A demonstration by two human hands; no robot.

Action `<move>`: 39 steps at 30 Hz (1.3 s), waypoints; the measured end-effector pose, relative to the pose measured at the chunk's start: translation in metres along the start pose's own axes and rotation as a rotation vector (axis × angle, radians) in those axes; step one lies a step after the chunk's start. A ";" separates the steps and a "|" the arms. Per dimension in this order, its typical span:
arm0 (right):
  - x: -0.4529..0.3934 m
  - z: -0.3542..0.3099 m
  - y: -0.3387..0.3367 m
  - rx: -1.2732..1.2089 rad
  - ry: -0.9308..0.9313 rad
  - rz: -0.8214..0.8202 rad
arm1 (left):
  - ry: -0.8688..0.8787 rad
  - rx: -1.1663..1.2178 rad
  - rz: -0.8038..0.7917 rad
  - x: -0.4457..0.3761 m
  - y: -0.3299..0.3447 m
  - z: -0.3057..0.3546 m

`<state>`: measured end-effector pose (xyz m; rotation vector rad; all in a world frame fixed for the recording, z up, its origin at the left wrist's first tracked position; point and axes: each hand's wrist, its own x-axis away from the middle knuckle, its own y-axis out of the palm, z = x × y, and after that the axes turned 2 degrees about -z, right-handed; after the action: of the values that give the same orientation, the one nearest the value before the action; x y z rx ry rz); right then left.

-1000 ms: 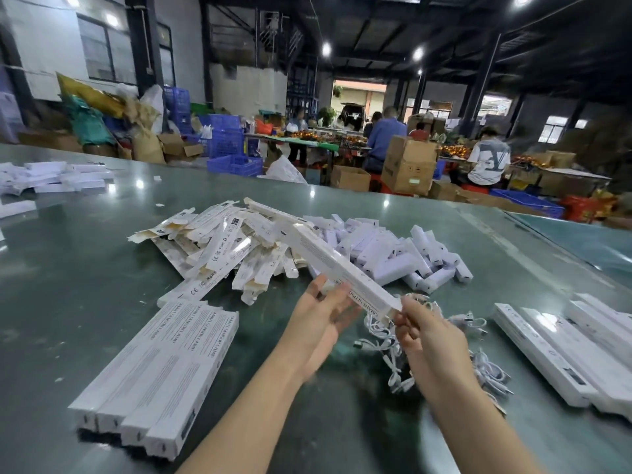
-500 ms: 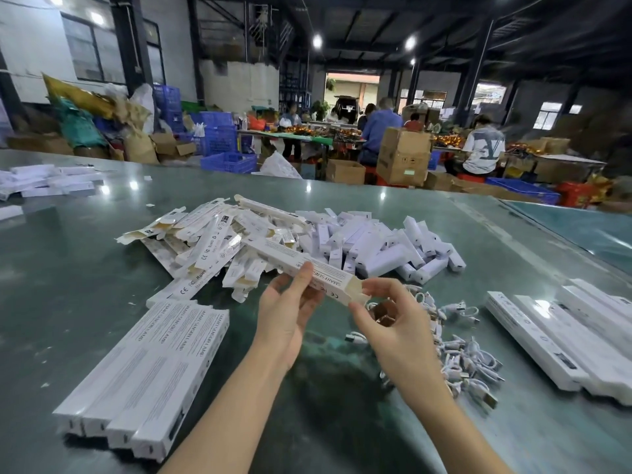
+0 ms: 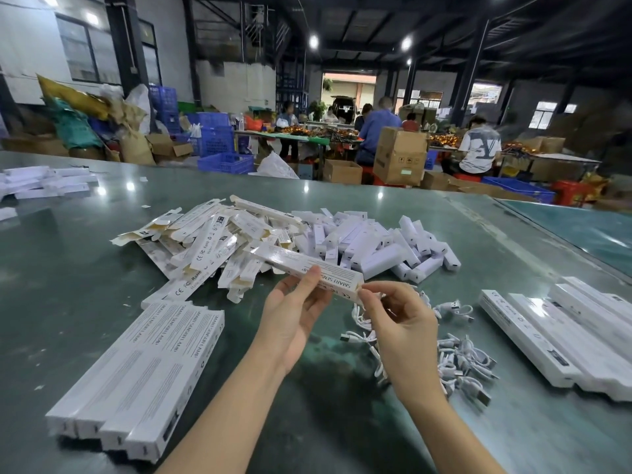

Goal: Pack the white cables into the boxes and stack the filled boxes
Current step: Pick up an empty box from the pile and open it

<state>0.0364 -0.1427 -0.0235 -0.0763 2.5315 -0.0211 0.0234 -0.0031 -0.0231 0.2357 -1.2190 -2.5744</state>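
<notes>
Box [image 3: 309, 268], one, pinched by both hands [image 3: 292, 314] [image 3: 398, 319]; perhaps four filled boxes [image 3: 136, 374] stacked left.

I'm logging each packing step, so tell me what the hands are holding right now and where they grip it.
Both hold one long, narrow white cardboard box: the left hand around its middle, the right hand pinching its near end.
</notes>
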 end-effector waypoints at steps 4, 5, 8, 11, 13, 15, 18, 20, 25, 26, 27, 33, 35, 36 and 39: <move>-0.001 0.003 -0.001 0.040 0.068 -0.001 | 0.045 -0.085 -0.048 0.005 0.005 -0.003; -0.001 0.003 -0.001 0.044 0.083 -0.010 | 0.056 -0.098 -0.046 0.006 0.006 -0.004; 0.001 -0.001 0.003 -0.067 0.136 -0.045 | 0.079 -0.089 -0.017 0.005 0.005 -0.003; 0.002 -0.006 0.006 -0.283 0.234 -0.082 | 0.104 -0.086 -0.004 0.003 0.004 0.000; 0.001 -0.005 0.006 -0.325 0.295 -0.085 | 0.107 -0.087 0.003 0.003 0.004 0.001; -0.001 -0.004 0.005 -0.375 0.377 -0.077 | 0.102 -0.086 0.000 0.004 0.004 0.001; -0.004 -0.004 0.005 -0.485 0.473 -0.071 | 0.095 -0.075 0.010 0.004 0.003 0.001; -0.004 -0.004 0.004 -0.535 0.494 -0.080 | 0.099 -0.072 0.012 0.004 0.002 0.003; -0.005 -0.006 0.001 -0.584 0.509 -0.120 | 0.100 -0.060 -0.005 0.002 0.000 0.004; -0.005 -0.007 0.001 -0.587 0.511 -0.124 | 0.099 -0.061 -0.005 0.002 0.000 0.003; -0.006 -0.008 0.000 -0.589 0.510 -0.126 | 0.099 -0.061 -0.006 0.002 0.000 0.003; -0.006 -0.007 -0.001 -0.613 0.514 -0.130 | 0.104 -0.070 -0.026 0.005 0.003 0.003; -0.006 -0.006 -0.002 -0.615 0.516 -0.131 | 0.102 -0.072 -0.034 0.006 0.004 0.003; -0.006 -0.006 -0.002 -0.615 0.514 -0.132 | 0.102 -0.075 -0.036 0.007 0.005 0.003; -0.006 -0.005 -0.002 -0.600 0.509 -0.121 | 0.098 -0.093 -0.032 0.009 0.006 0.003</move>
<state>0.0389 -0.1447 -0.0161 -0.5190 2.9385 0.7597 0.0153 -0.0078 -0.0170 0.3595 -1.0674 -2.6056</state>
